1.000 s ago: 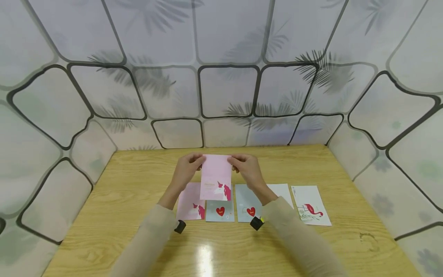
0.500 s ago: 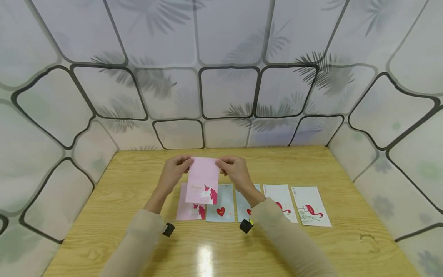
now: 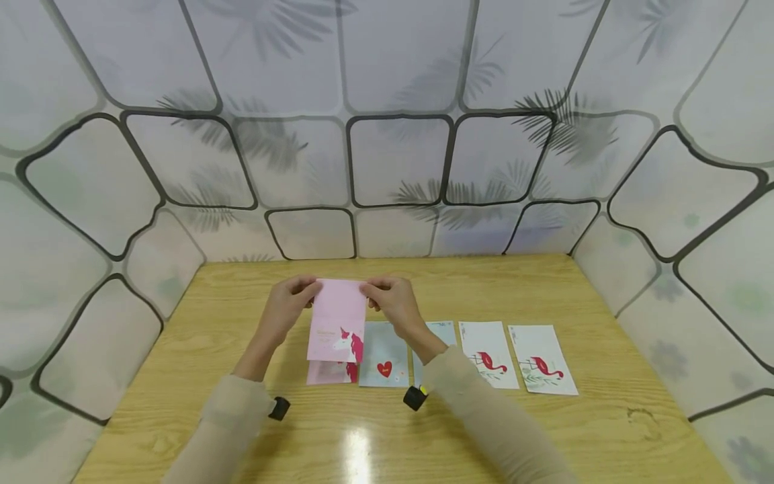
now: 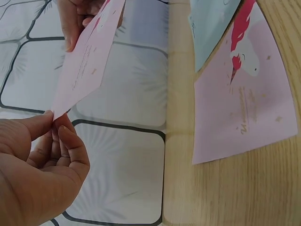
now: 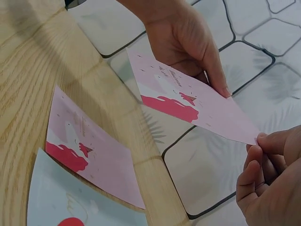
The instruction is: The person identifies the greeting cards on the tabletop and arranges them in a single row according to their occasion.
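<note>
Wooden bench, patterned panel walls on three sides. Row of cards flat on the bench: pink unicorn card at left, mostly covered in the head view; blue heart card; another blue card, largely hidden by the right forearm, print not readable; two white flamingo cards. Held pink unicorn card is in the air above the left end of the row, over the lying pink one, not touching it. Left hand pinches its top left corner, fingers curled on the edge. Right hand pinches the top right corner the same way.
</note>
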A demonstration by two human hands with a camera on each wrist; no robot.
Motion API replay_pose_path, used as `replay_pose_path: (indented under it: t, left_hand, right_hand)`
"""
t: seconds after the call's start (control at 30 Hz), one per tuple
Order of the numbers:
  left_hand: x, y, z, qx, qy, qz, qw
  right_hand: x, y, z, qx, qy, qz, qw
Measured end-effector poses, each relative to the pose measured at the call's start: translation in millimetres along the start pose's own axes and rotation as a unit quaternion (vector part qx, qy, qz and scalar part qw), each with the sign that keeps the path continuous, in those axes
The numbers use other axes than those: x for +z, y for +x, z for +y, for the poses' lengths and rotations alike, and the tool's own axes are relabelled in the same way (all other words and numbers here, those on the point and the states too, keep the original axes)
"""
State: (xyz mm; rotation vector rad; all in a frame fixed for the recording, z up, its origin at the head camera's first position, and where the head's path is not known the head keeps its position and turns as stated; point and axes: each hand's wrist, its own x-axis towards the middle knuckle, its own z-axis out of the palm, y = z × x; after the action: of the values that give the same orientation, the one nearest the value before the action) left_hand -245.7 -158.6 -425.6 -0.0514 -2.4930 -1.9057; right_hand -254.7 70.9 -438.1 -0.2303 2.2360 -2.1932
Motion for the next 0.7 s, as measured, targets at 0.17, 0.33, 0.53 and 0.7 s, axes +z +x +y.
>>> replay_pose_path:
  t: [0.17,0.33,0.53,0.7]
  left_hand:
    - [-6.1,-2.5,-3.3,0.0,0.001,0.005,1.0]
    - [-15.9,-5.8,-8.0,-0.012,0.022,0.006,0.9997]
    - [-31.0,-9.2,-8.9,-0.02,0.033,0.0,0.9993]
    - [-44.0,-8.6,-11.0,-0.024,0.041,0.0,0.9989]
  right_hand:
    - [8,1,2,0.0,0.005,-0.001,1.0]
    - [19,1,1,0.013,0.012,-0.007,1.0]
    - [33,4,-2,0.035,-0.002,-0.015,0.999]
    - [45,10,-4,0.044,-0.023,-0.026,0.998]
